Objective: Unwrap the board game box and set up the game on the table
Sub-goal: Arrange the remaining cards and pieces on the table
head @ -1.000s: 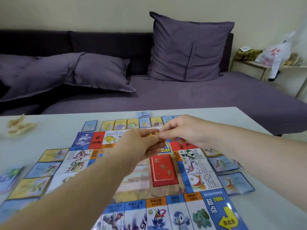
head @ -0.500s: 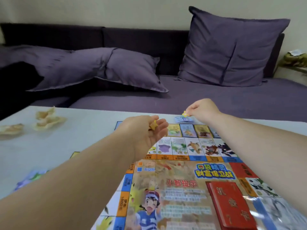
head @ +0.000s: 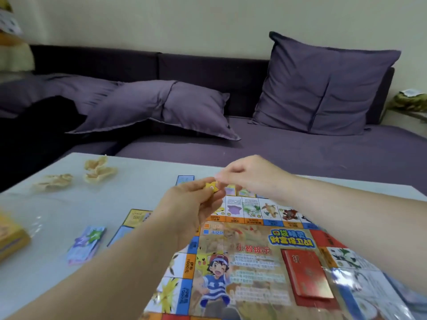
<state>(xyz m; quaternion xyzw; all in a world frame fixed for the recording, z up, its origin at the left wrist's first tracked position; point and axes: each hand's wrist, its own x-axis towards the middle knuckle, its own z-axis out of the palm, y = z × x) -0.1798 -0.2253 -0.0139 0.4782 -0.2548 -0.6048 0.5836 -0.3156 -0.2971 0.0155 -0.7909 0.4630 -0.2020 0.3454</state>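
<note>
While the left hand (head: 184, 211) and right hand (head: 251, 176) pinch the yellow token (head: 211, 187) over the board (head: 254, 262), it seems light and stiff; grip its edges.

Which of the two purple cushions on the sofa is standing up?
The right-hand cushion, propped upright against the sofa back; the left cushion lies slumped on the seat.

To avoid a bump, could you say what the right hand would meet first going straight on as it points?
Most likely the yellow star in the left hand; the right hand seems to touch it.
</note>
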